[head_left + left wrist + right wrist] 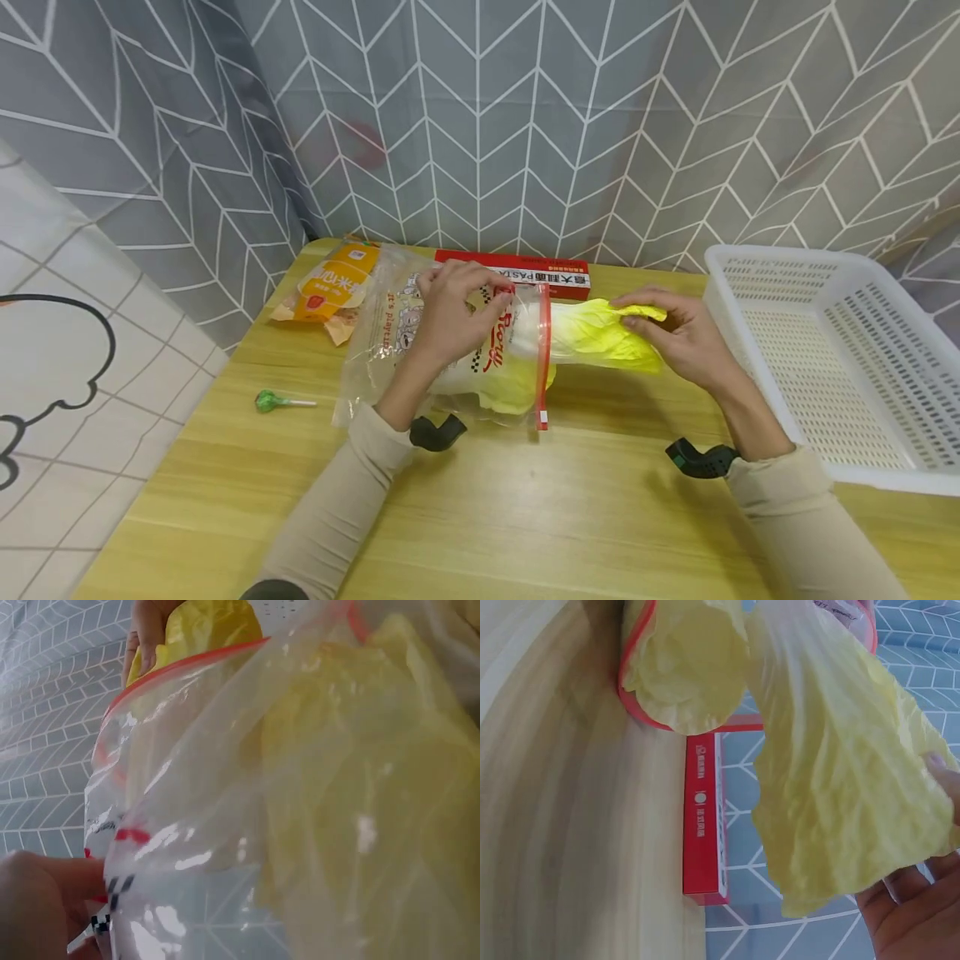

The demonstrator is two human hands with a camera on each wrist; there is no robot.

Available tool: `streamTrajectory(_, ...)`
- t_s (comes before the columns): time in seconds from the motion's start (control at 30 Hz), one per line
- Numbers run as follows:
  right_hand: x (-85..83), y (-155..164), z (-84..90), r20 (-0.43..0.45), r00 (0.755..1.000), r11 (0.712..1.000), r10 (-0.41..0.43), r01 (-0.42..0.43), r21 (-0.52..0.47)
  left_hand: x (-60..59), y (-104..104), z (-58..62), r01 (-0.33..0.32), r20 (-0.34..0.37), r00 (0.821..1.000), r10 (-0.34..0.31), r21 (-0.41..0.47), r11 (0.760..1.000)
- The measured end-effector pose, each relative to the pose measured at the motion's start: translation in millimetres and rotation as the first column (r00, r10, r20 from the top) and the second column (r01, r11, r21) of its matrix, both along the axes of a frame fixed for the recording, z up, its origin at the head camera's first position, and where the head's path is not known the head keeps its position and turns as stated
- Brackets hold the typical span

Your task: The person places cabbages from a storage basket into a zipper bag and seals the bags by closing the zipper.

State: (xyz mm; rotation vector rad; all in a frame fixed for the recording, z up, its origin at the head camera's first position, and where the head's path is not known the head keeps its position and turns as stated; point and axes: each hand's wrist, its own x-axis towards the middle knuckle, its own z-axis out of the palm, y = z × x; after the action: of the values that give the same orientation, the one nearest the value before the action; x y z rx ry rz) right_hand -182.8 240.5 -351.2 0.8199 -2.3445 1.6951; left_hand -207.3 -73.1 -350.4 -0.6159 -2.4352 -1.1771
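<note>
A clear zip bag with red and black print lies on its side, its red-edged mouth facing right. My left hand pinches the upper side of the bag near its mouth; in the left wrist view, its fingertips hold the plastic film. With my right hand I pinch the leafy end of a yellow cabbage leaf, whose white stem reaches back into the bag. The right wrist view shows this leaf spread wide, and another yellow leaf inside the bag mouth.
Behind the bag lies a red pasta box. An orange and yellow food packet is at the back left, with a green lollipop nearer. A white plastic basket stands right of my right hand on the wooden table.
</note>
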Motion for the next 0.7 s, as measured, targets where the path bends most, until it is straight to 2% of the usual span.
streamTrajectory(0.17,2.6,0,-4.4,0.054,0.998,0.997,-0.040,0.035,0.074,-0.4,-4,1.6,0.011,0.034,0.999,-0.009,-0.083,0.996)
streamTrajectory(0.37,5.1,0,-7.1,0.133,0.986,0.984,-0.098,0.076,0.159,-2.6,-5,0.1,0.011,0.064,0.998,-0.004,-0.108,0.994)
streamTrajectory(0.43,4.7,-1,-10.0,0.119,0.983,0.973,-0.137,0.111,0.204,-2.7,-6,0.0,0.009,0.071,0.998,-0.001,-0.109,0.994)
streamTrajectory(0.6,1.5,-2,-20.0,0.059,0.976,0.952,-0.208,0.188,0.240,-1.2,-5,1.4,0.008,0.097,0.995,-0.002,-0.059,0.998)
streamTrajectory(0.7,1.4,-3,-23.6,0.092,0.964,0.952,-0.250,0.227,0.203,0.2,-5,3.2,0.004,0.092,0.996,-0.005,0.011,1.000)
